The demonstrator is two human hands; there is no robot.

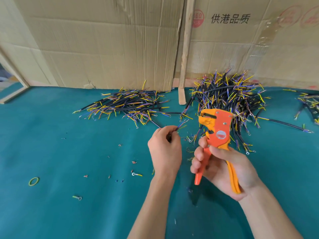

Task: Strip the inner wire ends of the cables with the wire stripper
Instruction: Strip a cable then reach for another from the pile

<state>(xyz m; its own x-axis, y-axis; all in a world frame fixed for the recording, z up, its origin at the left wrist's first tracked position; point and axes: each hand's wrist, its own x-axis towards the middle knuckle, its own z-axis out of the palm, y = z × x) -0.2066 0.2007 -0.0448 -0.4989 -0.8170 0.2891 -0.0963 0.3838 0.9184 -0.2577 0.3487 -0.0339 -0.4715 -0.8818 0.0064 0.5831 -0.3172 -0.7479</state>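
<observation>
My right hand (219, 168) grips the handles of an orange and yellow wire stripper (215, 128), held upright with its jaws at the top, facing left. My left hand (164, 149) pinches a black cable (179, 125) whose thin coloured inner wires fan out up and to the right. A short gap separates those wire ends from the stripper's jaws. A big heap of black cables (226, 100) with yellow, blue and purple ends lies behind the stripper. A flatter pile of the same cables (127, 106) lies to the left of it.
Green cloth (69, 187) covers the table, strewn with small insulation scraps and ring terminals (136, 174). A green rubber band (33, 181) lies at the left. Cardboard sheets (103, 42) and a wooden slat (185, 49) stand along the back. More cables (309, 100) lie at the right edge.
</observation>
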